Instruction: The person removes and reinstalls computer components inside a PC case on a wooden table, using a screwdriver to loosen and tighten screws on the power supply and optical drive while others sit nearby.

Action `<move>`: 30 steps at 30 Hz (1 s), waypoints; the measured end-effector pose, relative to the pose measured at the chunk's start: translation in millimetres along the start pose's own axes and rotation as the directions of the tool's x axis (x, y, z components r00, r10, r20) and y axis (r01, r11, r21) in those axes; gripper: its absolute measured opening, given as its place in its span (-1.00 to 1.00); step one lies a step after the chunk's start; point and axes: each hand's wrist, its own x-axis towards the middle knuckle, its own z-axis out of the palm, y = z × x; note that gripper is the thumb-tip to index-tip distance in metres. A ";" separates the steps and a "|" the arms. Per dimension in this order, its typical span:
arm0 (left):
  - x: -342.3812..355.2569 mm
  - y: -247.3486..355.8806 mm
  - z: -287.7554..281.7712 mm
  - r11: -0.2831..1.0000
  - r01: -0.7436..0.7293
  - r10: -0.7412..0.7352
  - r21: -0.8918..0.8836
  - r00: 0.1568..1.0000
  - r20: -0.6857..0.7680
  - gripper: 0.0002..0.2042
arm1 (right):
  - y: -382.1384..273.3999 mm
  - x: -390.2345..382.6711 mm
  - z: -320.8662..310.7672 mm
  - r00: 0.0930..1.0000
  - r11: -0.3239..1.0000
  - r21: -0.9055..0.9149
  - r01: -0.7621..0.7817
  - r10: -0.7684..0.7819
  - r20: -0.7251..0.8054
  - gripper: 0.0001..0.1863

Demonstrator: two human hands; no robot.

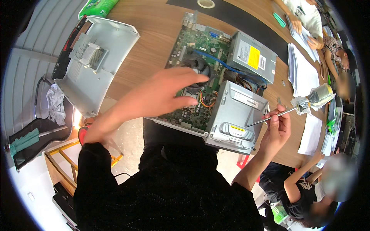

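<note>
An opened computer case (185,131) lies on the table in front of me, its green circuit board (216,48) showing. My left hand (162,90) is over the board at the black cooling fan (202,67), thumb and fingers apart; whether the fingertips touch the fan cannot be made out. In my right hand (278,125) is a screwdriver (318,97), gripped by its long metal shaft. Its handle, wrapped in clear plastic, points away to the right, and the tip lies over the silver drive bay (237,119).
A removed case cover (92,77) with a metal part in it lies at left. A silver power supply (251,56) with a yellow label sits in the case's far right corner. Paper stacks (302,73), a tape roll (206,4) and a green stapler-like item (279,20) are beyond. Other people sit at right.
</note>
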 end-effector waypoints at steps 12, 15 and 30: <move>27.3 11.7 52.0 0.637 0.569 -0.276 -0.520 0.799 0.534 -0.26 | 30.3 -22.2 -34.7 0.978 0.848 0.530 -0.006 0.116 -0.175 -0.70; 24.2 13.4 57.6 0.616 0.627 -0.326 -0.477 0.754 0.570 -0.25 | 37.4 -38.8 -17.1 0.978 0.778 0.624 -0.071 0.178 -0.111 -0.72; 1.4 -20.0 28.8 0.754 0.565 -0.521 -0.335 0.825 0.219 -0.47 | 43.5 -56.8 65.9 0.977 0.497 0.866 -0.047 0.205 -0.064 -0.77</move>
